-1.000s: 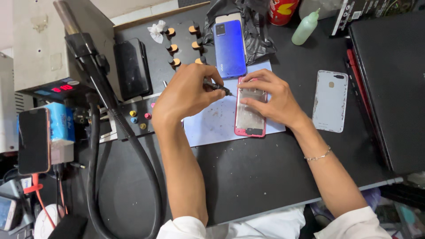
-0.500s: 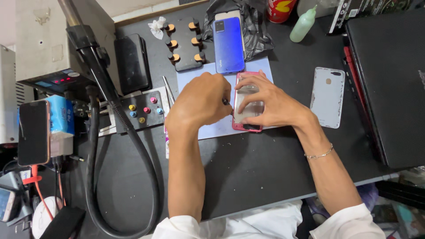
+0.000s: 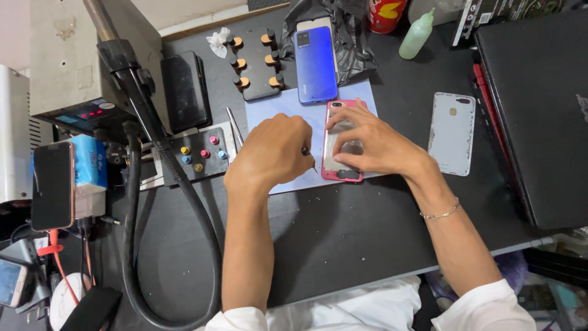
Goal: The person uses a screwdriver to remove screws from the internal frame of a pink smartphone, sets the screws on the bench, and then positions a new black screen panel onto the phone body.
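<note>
A pink-framed phone (image 3: 340, 167) lies face down on a pale blue sheet (image 3: 288, 109) on the black desk. My right hand (image 3: 373, 144) presses on it, fingers spread over its back. My left hand (image 3: 272, 153) is closed around a thin dark tool (image 3: 309, 155) whose tip points at the phone's left edge. A blue phone (image 3: 315, 64) lies just beyond the sheet. A white phone back cover (image 3: 452, 132) rests to the right.
A closed black laptop (image 3: 539, 110) fills the right side. A hot-air station (image 3: 67, 67) with a thick black hose (image 3: 202, 227) stands at left. Two screwdriver-bit racks (image 3: 199, 156) (image 3: 254, 61), a green bottle (image 3: 416, 34) and a red can (image 3: 387, 13) sit nearby.
Both hands stay on the pink phone. My left hand has shifted slightly left and down along the phone's left edge with the tool.
</note>
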